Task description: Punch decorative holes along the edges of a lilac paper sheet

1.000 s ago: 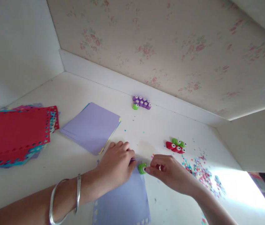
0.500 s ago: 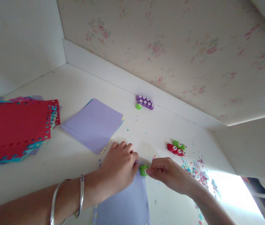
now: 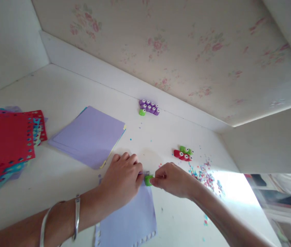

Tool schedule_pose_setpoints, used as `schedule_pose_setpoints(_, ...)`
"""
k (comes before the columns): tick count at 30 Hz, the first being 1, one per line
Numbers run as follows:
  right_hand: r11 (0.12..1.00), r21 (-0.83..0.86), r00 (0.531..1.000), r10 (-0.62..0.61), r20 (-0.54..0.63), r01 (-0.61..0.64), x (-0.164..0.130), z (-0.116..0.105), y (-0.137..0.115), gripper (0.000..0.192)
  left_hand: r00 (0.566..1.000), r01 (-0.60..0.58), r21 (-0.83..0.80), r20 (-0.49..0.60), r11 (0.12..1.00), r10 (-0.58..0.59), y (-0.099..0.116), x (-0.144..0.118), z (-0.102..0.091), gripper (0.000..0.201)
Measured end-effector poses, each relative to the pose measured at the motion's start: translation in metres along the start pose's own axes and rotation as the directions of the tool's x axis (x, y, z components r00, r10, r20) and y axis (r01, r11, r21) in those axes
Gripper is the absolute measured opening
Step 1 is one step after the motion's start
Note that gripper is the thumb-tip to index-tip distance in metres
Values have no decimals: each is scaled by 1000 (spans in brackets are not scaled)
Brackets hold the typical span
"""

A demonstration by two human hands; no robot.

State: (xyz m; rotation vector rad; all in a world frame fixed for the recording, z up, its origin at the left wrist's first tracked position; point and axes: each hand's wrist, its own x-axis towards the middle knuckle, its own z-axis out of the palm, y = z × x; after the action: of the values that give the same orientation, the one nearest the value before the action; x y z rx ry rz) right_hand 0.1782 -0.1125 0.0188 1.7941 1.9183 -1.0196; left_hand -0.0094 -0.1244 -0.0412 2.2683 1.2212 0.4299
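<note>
My left hand [image 3: 121,181] presses down on a lilac paper sheet [image 3: 130,219] and pinches its far corner. The sheet's edges carry rows of punched holes. My right hand [image 3: 171,179] grips a small green craft punch [image 3: 148,180] set on that same corner, right beside the left fingertips. A silver bangle [image 3: 76,218] sits on my left wrist.
A stack of lilac paper [image 3: 89,135] lies to the left, and punched red and teal sheets [image 3: 5,144] at the far left. Purple punches with a green one [image 3: 148,107] stand by the wall; red and green punches [image 3: 183,154] and confetti [image 3: 204,173] lie to the right.
The view has shifted, so everything sits further left in the frame. Both hands stay at the sheet's corner, and the right hand has closed in tighter around the green punch.
</note>
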Motion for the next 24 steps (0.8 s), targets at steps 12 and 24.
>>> schedule_pose_setpoints(12,992,93,990,73,118,-85,-4,-15,-3,29,999,-42,60,-5,997,43,-2,1,1,16)
schedule_pose_setpoints(24,990,137,999,39,-9,-37,-32,-11,37,30,1000,-23,-21,12,1000,23,-2,-2,-7,16)
